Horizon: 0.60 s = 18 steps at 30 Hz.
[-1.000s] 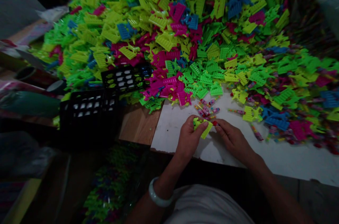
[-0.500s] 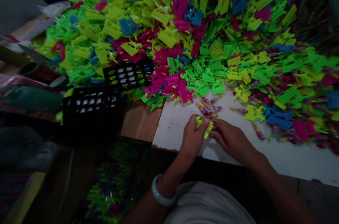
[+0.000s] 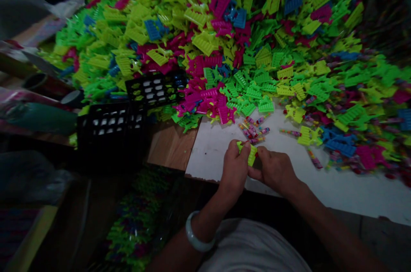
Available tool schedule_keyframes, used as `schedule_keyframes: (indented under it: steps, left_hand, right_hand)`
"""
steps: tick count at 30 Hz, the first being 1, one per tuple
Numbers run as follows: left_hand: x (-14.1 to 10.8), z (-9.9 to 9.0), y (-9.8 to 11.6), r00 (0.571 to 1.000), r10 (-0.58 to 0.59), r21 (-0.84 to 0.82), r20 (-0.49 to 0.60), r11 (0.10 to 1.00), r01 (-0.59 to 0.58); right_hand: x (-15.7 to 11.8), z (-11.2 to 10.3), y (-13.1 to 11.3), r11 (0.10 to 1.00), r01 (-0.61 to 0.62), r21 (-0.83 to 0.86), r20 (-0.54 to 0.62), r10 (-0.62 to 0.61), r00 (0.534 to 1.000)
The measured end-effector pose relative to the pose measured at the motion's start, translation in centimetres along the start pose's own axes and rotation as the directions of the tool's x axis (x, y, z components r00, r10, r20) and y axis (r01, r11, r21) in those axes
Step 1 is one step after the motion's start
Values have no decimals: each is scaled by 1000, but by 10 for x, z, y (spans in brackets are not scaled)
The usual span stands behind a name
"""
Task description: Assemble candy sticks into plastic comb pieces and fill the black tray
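Plastic first: gripping a yellow-green toy piece (image 3: pixel 252 156) with the left hand (image 3: pixel 235 171), pressing from above with the thumb, holding it between both hands over the near part of the white tabletop (image 3: pixel 208 152). Meeting it from the other side with the right hand (image 3: pixel 278 171), pinching a small red bit (image 3: pixel 257 155) at its edge, mostly hiding that bit behind curled fingers. Calling, probably, for a firm left pinch, fingertips close to the edge, and short, straight pressure without twisting the thin plastic.

Looking outward, passing a little cluster of wrapped tubes (image 3: pixel 251 127) just beyond the hands, then a spread of mixed pieces (image 3: pixel 340 141) to the right. Further out, facing a great multicoloured heap (image 3: pixel 160 19); leftward, spotting black slotted trays (image 3: pixel 109 135) beside it.
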<state>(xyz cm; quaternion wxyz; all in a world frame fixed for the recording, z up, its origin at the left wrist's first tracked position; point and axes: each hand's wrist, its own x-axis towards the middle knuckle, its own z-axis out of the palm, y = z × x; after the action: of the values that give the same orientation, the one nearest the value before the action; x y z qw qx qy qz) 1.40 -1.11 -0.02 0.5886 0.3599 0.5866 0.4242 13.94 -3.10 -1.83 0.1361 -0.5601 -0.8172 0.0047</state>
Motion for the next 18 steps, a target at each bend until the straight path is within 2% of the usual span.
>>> schedule_keyframes:
  steps: [7, 10, 12, 14, 15, 18]
  left_hand:
    - [5, 0, -1, 1000, -17, -7, 11, 1000, 17]
    - [3, 2, 0, 997, -6, 44, 72, 999, 3]
    - [3, 0, 4, 990, 36, 108, 136, 993, -51]
    - [6, -6, 10, 980, 122, 178, 155, 973, -149]
    - [9, -11, 13, 976, 177, 217, 127, 955, -202]
    - [28, -27, 21, 931, 361, 385, -50, 867, -316]
  right_hand:
    - [-1, 4, -4, 999, -38, 36, 46, 36, 998]
    - [-4, 0, -2, 992, -43, 120, 21, 41, 999]
    - [-5, -9, 6, 983, -87, 164, -1, 88, 996]
    - [-5, -25, 25, 972, -188, 141, -71, 200, 977]
    - [-4, -35, 38, 963, -249, 104, -136, 262, 955]
    - [1, -61, 77, 907, -417, -60, -385, 364, 848]
